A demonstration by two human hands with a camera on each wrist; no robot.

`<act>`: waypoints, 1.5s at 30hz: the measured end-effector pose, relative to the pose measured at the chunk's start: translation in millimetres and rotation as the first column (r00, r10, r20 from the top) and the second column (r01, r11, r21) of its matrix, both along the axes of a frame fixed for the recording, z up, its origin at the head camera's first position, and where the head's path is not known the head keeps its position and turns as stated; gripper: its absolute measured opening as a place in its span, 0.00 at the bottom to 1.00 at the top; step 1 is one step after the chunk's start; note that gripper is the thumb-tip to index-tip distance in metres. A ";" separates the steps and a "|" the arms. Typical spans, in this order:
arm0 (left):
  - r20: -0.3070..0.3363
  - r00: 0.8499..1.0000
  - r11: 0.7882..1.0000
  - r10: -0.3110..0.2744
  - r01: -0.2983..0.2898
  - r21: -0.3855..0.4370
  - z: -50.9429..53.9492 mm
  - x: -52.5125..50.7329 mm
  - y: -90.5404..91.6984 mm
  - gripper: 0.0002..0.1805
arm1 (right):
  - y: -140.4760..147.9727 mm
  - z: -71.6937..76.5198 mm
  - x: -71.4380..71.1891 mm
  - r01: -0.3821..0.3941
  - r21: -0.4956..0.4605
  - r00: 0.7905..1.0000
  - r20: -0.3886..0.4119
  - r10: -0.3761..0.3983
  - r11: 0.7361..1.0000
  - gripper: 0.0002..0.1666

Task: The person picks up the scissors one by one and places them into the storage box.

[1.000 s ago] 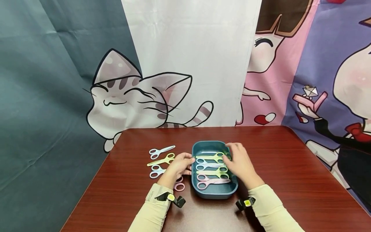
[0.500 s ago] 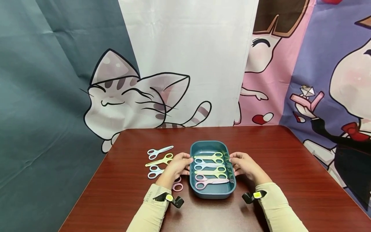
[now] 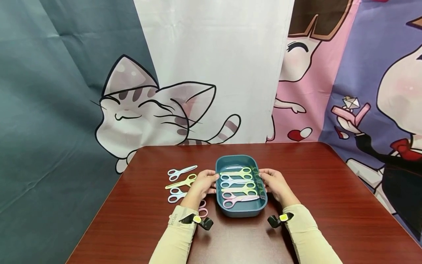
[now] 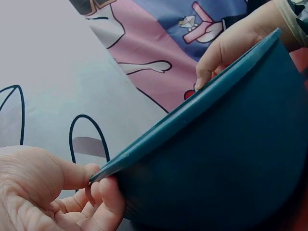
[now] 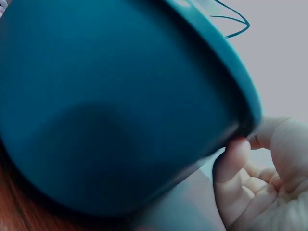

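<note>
A dark teal tray [image 3: 243, 213] lies between my two hands. My left hand [image 3: 203, 183] pinches its left rim, thumb on top and fingers beneath, as the left wrist view shows. On the opposite side my right hand [image 3: 276, 185] grips the right rim between thumb and fingers [image 5: 231, 161]. Inside the tray lie several scissors stacked in a column: a yellow-green pair [image 3: 235, 173] farthest back, a light blue pair [image 3: 235, 182], another yellow-green pair [image 3: 239, 189] and a pink pair [image 3: 240, 199] in front. Whether the tray's base touches the table cannot be told.
Left of the tray, more scissors lie on the brown table [image 3: 132, 220]: a light blue pair [image 3: 181, 173], a yellow-green pair [image 3: 181, 182] and another blue pair [image 3: 176, 196]. Pink handles [image 3: 203, 212] show partly behind my left wrist. A printed cloth [image 3: 214, 47] hangs behind the table.
My right hand came out from over the tray's inside and took hold of its right rim. Since then the tray has shifted slightly away from me with both hands.
</note>
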State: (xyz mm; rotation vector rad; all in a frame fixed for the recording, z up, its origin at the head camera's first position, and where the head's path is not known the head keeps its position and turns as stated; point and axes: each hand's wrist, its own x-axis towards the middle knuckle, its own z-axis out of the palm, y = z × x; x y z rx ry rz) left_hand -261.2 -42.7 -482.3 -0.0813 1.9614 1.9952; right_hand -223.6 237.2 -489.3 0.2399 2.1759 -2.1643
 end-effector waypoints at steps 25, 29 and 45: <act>-0.163 0.985 0.979 0.057 -0.087 -0.185 22.6 -3.2 -14.3 0.14 | 7.4 -30.0 -5.6 0.045 -0.267 0.993 -0.089 -0.071 0.963 0.28; -0.346 0.938 0.853 0.036 -0.209 -0.479 36.9 -12.2 -46.2 0.13 | 8.6 -30.1 -5.4 -0.028 -0.312 0.995 -0.102 -0.004 0.950 0.30; -0.206 0.945 0.399 -0.253 -0.092 -0.912 13.1 -73.0 -117.0 0.26 | 2.5 -31.2 -8.1 -0.080 -0.371 0.992 -0.120 0.038 0.925 0.32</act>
